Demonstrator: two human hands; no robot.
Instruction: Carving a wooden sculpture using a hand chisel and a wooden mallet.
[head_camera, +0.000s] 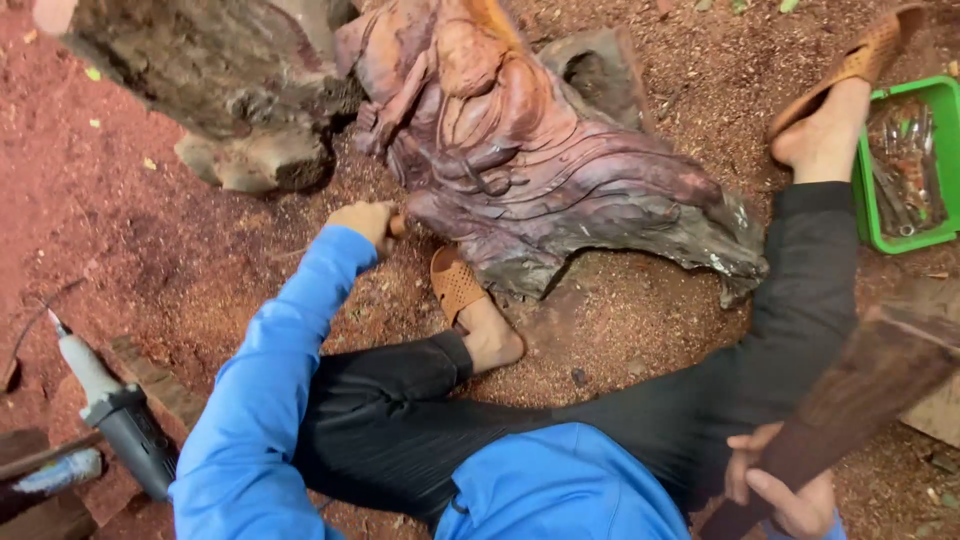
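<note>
L hand (362, 220) outstretched gripping chisel (397, 226); R hand (780, 487) holds mallet (850, 400).

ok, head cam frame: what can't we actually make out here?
- Tool in the left hand: only a stub shows against the carved wood sculpture; the fist hides the rest.
- Wooden mallet in the right hand: its lower end is cut off by the bottom edge.
- Contents of the green tray: glare on plastic, and the right edge cuts them off.
- Rotary tool: its tip is too small to identify.
</note>
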